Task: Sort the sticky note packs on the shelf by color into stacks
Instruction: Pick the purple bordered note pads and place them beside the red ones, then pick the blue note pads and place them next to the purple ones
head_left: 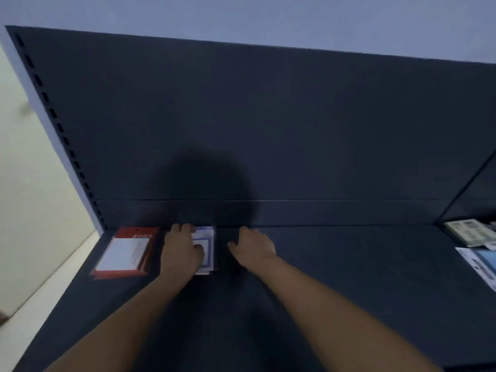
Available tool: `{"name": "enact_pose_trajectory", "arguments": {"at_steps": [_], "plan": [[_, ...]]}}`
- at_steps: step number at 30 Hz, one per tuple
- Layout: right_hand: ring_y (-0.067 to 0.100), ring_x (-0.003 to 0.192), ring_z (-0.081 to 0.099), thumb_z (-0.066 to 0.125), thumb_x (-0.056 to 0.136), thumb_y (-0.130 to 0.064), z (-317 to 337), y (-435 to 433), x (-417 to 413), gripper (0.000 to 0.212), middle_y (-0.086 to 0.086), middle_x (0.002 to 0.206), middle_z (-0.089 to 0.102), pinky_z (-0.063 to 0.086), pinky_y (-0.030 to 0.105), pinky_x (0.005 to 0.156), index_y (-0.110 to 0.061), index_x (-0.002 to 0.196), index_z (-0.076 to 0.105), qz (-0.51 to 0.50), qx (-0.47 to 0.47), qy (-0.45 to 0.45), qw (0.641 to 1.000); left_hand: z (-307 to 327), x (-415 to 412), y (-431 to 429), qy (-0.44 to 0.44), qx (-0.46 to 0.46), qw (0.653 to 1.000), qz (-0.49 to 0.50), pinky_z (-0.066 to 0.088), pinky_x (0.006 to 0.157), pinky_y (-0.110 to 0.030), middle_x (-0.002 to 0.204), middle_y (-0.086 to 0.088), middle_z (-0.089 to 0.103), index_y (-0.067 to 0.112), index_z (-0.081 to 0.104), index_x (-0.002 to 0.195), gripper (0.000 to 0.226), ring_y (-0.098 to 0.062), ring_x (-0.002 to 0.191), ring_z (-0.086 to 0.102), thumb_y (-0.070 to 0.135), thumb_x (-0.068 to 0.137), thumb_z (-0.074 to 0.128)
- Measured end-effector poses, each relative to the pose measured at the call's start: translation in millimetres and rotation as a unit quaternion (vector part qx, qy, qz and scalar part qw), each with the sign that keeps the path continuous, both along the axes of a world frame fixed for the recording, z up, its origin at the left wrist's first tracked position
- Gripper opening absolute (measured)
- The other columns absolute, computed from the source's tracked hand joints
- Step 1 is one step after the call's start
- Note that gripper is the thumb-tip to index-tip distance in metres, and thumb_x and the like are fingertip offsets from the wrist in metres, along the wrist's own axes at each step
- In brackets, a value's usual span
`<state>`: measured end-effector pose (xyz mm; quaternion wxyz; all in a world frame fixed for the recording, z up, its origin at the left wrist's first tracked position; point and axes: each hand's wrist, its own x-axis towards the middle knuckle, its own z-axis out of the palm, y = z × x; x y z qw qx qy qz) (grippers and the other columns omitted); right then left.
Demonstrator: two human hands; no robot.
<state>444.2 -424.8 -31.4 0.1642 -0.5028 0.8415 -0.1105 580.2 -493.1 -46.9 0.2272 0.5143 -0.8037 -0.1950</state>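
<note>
Dark shelf fills the frame. At lower left, the red sticky note stack lies beside the blue stack. The left hand has its fingers curled over the blue stack's far edge. The right hand rests relaxed on the shelf nearby. Sorting looks nearly finished.

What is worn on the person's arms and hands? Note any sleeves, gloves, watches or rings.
Both forearms are bare to the frame's edge: no sleeves show. The left hand and right hand wear no gloves; no watch or ring is visible.
</note>
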Motion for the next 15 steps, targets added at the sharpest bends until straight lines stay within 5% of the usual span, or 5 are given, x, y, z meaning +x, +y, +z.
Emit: {"name": "enact_pose_trajectory", "arguments": {"at_steps": [7, 15], "plan": [[0.029, 0.103, 0.058, 0.051, 0.09, -0.026, 29.7, 149.2, -137.9, 0.027, 0.011, 0.114, 0.06, 0.037, 0.027, 0.071, -0.009, 0.11, 0.055, -0.126, -0.017, 0.06, 0.99, 23.4, -152.7, 108.0, 0.039, 0.026, 0.975, -0.218, 0.04, 0.073, -0.026, 0.09, -0.001, 0.053, 0.009, 0.06, 0.101, 0.022, -0.018, 0.086, 0.053, 0.005, 0.079, 0.056], [0.029, 0.091, 0.059, 0.049, 0.091, -0.016, 49.7, 422.4, -297.2, 0.018, 0.011, 0.104, 0.062, 0.044, 0.033, 0.066, -0.009, 0.106, 0.055, -0.327, -0.023, 0.117, 0.937, 39.6, -341.3, 303.6, 0.008, 0.063, 0.919, -0.389, 0.045, 0.085, -0.028, 0.102, -0.002, 0.053, 0.011, 0.056, 0.113, 0.027, -0.018, 0.096, 0.055, 0.01, 0.086, 0.053]]}}
